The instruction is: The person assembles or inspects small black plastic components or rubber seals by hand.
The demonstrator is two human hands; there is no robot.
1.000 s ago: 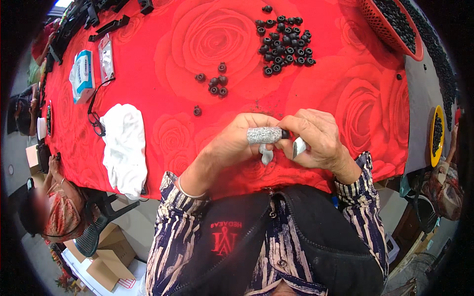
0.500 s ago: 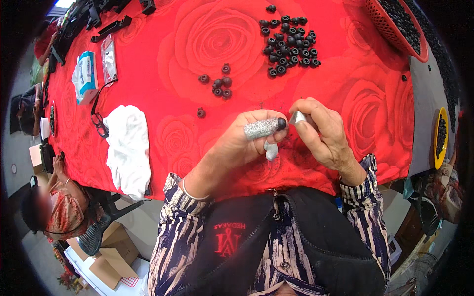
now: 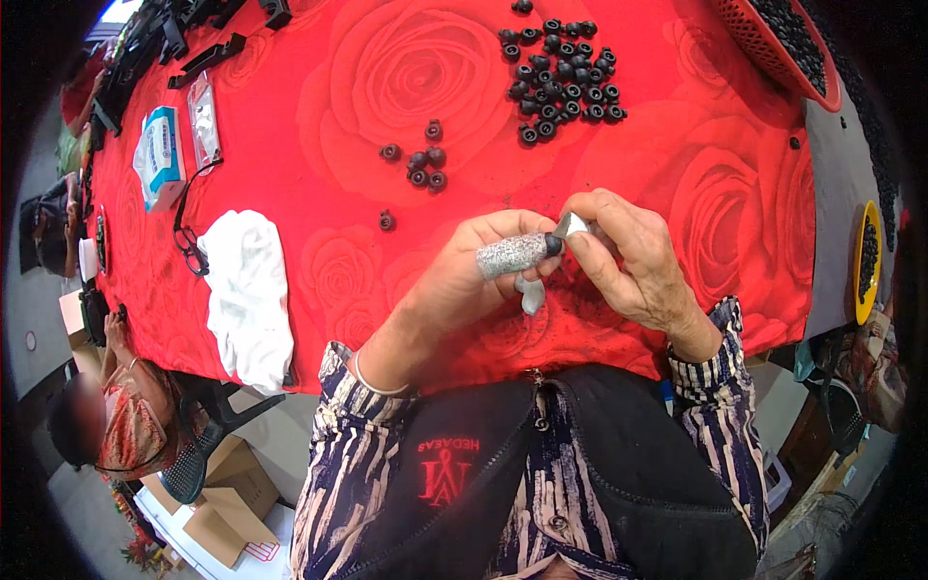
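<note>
My left hand (image 3: 464, 266) is closed in a pinch around a small round black part (image 3: 553, 245), like those on the table. A speckled grey sleeve (image 3: 510, 255), apparently worn on a finger, lies right behind it. Pale grey wrapping (image 3: 531, 296) shows lower on the same hand. Between thumb and fingers, my right hand (image 3: 633, 259) grips a small blade with a white wrapped end (image 3: 576, 225). Its metal tip meets or nearly meets the black part; contact is too small to confirm.
Several similar black parts lie in a large group (image 3: 570, 82) and a smaller group (image 3: 425, 166) on the red cloth (image 3: 338, 106). A red basket (image 3: 829, 92) stands far right, a yellow tray (image 3: 875, 217) right. Left are a white cloth (image 3: 249, 300), glasses (image 3: 190, 253) and a tissue pack (image 3: 160, 159).
My right hand has brought the blade slightly left and up to the black part. My left hand stays almost in place, still holding that part.
</note>
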